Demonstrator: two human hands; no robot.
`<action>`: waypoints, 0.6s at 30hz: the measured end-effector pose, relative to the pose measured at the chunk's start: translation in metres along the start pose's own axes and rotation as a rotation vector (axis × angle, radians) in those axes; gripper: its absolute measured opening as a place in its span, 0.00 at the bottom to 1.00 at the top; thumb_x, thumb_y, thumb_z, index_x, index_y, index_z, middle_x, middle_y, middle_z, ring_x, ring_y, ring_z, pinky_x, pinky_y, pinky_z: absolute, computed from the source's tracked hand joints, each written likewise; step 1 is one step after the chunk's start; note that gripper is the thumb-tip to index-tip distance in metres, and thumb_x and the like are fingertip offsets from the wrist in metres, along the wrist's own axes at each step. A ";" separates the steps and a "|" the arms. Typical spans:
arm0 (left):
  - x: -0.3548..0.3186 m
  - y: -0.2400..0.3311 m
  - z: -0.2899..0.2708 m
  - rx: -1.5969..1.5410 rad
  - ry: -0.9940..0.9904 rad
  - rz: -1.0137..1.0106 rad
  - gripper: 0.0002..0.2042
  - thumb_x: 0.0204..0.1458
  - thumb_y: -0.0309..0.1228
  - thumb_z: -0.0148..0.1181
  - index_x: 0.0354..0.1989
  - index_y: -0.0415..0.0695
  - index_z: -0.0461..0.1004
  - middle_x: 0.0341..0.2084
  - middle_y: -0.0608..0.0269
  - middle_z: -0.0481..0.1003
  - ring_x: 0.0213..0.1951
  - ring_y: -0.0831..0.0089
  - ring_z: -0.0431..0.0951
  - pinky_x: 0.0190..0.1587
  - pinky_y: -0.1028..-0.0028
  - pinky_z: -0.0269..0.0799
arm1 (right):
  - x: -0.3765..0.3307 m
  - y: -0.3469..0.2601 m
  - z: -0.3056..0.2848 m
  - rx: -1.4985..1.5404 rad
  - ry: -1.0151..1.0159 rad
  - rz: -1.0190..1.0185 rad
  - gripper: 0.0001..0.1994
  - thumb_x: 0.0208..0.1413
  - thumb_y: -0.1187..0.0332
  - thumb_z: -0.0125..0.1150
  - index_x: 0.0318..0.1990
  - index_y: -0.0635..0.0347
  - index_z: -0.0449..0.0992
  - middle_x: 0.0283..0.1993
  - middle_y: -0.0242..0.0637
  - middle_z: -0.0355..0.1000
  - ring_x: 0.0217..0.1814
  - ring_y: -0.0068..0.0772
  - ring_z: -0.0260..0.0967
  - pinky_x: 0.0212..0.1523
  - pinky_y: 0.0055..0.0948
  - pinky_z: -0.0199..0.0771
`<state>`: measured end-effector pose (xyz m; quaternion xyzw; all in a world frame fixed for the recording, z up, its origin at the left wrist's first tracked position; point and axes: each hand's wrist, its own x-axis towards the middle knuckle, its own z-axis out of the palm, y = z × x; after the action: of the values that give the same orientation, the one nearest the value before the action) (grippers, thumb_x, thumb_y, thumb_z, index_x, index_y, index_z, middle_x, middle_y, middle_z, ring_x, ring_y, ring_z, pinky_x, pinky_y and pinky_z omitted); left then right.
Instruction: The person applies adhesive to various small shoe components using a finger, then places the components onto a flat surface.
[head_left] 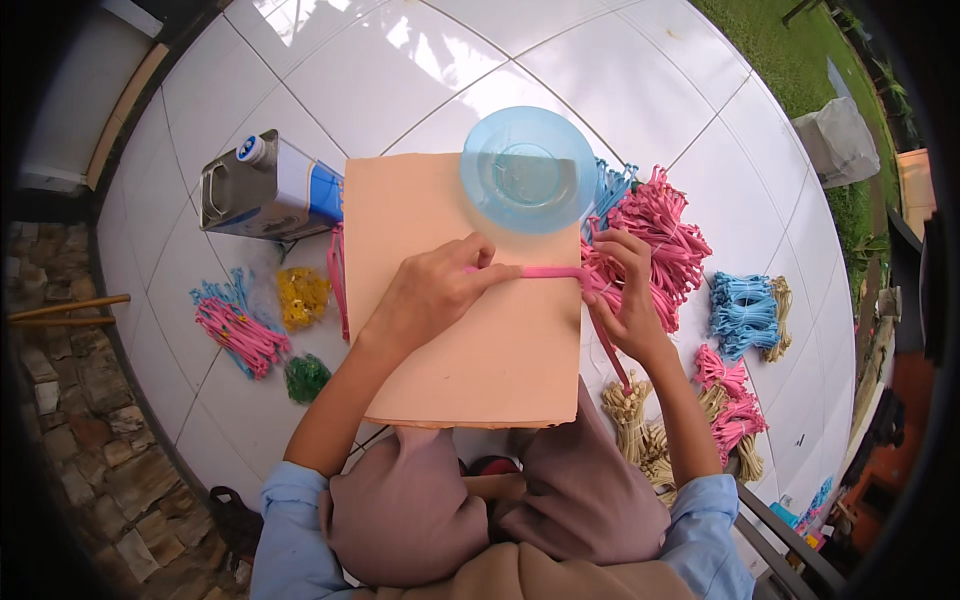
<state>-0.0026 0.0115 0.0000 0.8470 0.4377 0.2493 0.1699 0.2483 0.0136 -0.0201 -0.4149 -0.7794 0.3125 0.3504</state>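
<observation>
A peach-coloured flat board (470, 360) lies on the white tiled floor in front of my knees. My left hand (435, 290) rests on the board and pinches one end of a pink strip (548, 272) lying across it. My right hand (625, 290) holds the other end of that strip at the board's right edge, and a pink tail hangs down past my wrist. A clear blue bowl (528, 168) sits on the board's top right corner.
A heap of pink strips (665, 235) lies right of the board, with blue bundles (742, 312), tan bundles (632, 420) and more pink bundles (735, 400) nearby. To the left lie a metal can (265, 190), a pink and blue bundle (235, 328), and yellow (302, 296) and green (305, 378) bags.
</observation>
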 end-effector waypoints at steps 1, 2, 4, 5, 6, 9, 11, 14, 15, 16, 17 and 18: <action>0.000 0.000 0.000 0.006 0.011 0.003 0.14 0.38 0.25 0.58 0.37 0.53 0.76 0.27 0.66 0.67 0.26 0.72 0.73 0.27 0.73 0.72 | 0.012 -0.012 -0.008 -0.191 -0.030 -0.019 0.23 0.45 0.64 0.60 0.49 0.52 0.61 0.53 0.44 0.54 0.58 0.49 0.48 0.60 0.48 0.48; -0.001 0.001 -0.001 0.014 0.002 -0.013 0.15 0.38 0.25 0.58 0.37 0.54 0.76 0.27 0.66 0.67 0.26 0.71 0.73 0.27 0.73 0.72 | 0.024 -0.022 -0.013 -0.379 -0.060 -0.036 0.22 0.45 0.61 0.61 0.49 0.51 0.64 0.54 0.44 0.53 0.58 0.48 0.46 0.59 0.47 0.48; -0.003 0.002 -0.003 0.030 0.001 -0.023 0.15 0.38 0.25 0.58 0.38 0.55 0.76 0.27 0.66 0.66 0.26 0.71 0.72 0.28 0.73 0.72 | 0.045 -0.031 -0.012 -0.429 -0.049 -0.066 0.21 0.43 0.56 0.61 0.47 0.49 0.68 0.55 0.41 0.52 0.59 0.46 0.45 0.61 0.49 0.45; -0.002 0.003 -0.003 0.025 -0.013 -0.026 0.16 0.38 0.26 0.57 0.39 0.56 0.76 0.27 0.66 0.66 0.26 0.71 0.72 0.28 0.73 0.72 | 0.053 -0.034 -0.013 -0.521 -0.070 -0.133 0.22 0.43 0.55 0.62 0.47 0.48 0.68 0.55 0.40 0.52 0.59 0.46 0.45 0.62 0.50 0.44; -0.002 0.004 -0.004 0.020 -0.028 -0.032 0.17 0.38 0.26 0.57 0.39 0.57 0.76 0.27 0.66 0.66 0.26 0.71 0.72 0.28 0.73 0.71 | 0.061 -0.035 -0.013 -0.613 -0.092 -0.199 0.22 0.42 0.53 0.62 0.46 0.47 0.68 0.55 0.39 0.51 0.59 0.45 0.45 0.63 0.51 0.42; 0.000 0.007 -0.007 0.019 -0.062 -0.021 0.17 0.40 0.25 0.53 0.41 0.56 0.75 0.28 0.65 0.67 0.30 0.70 0.73 0.30 0.72 0.72 | 0.074 -0.030 -0.005 -0.607 -0.109 -0.238 0.21 0.42 0.51 0.61 0.44 0.46 0.71 0.57 0.38 0.50 0.60 0.44 0.45 0.63 0.53 0.39; 0.002 0.007 -0.009 0.009 -0.074 -0.032 0.17 0.40 0.26 0.54 0.42 0.56 0.74 0.28 0.65 0.67 0.30 0.70 0.73 0.30 0.73 0.72 | 0.081 -0.028 0.000 -0.607 -0.114 -0.261 0.20 0.42 0.50 0.60 0.43 0.46 0.72 0.58 0.38 0.50 0.60 0.44 0.45 0.63 0.53 0.39; 0.002 0.008 -0.013 -0.007 -0.092 -0.041 0.18 0.40 0.28 0.55 0.43 0.57 0.73 0.29 0.64 0.67 0.31 0.71 0.73 0.31 0.73 0.72 | 0.089 -0.025 0.007 -0.598 -0.115 -0.304 0.19 0.41 0.49 0.60 0.41 0.45 0.73 0.58 0.37 0.51 0.59 0.44 0.46 0.63 0.54 0.38; 0.002 0.007 -0.013 -0.011 -0.092 -0.037 0.18 0.39 0.29 0.55 0.43 0.57 0.73 0.29 0.64 0.66 0.31 0.71 0.73 0.31 0.73 0.72 | 0.091 -0.024 0.009 -0.604 -0.127 -0.306 0.19 0.41 0.50 0.60 0.40 0.45 0.74 0.58 0.37 0.52 0.59 0.44 0.47 0.63 0.54 0.38; 0.001 0.007 -0.012 -0.012 -0.095 -0.041 0.18 0.39 0.29 0.55 0.43 0.57 0.73 0.29 0.64 0.66 0.31 0.71 0.73 0.31 0.73 0.72 | 0.092 -0.023 0.011 -0.610 -0.139 -0.308 0.18 0.41 0.50 0.60 0.39 0.46 0.74 0.58 0.36 0.52 0.59 0.44 0.47 0.63 0.54 0.37; 0.001 0.006 -0.012 -0.011 -0.083 -0.035 0.18 0.39 0.29 0.56 0.43 0.57 0.73 0.29 0.64 0.66 0.31 0.71 0.73 0.30 0.73 0.72 | 0.093 -0.022 0.011 -0.609 -0.142 -0.307 0.18 0.41 0.50 0.60 0.39 0.46 0.74 0.58 0.36 0.52 0.59 0.44 0.47 0.63 0.54 0.37; 0.001 0.006 -0.011 -0.011 -0.071 -0.029 0.18 0.39 0.30 0.56 0.43 0.57 0.73 0.29 0.65 0.66 0.31 0.71 0.73 0.30 0.73 0.72 | 0.094 -0.021 0.012 -0.611 -0.141 -0.314 0.18 0.41 0.50 0.60 0.39 0.46 0.74 0.58 0.35 0.52 0.59 0.44 0.47 0.63 0.54 0.36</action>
<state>-0.0048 0.0097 0.0120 0.8479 0.4423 0.2191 0.1933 0.1912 0.0827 0.0163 -0.3534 -0.9134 0.0348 0.1992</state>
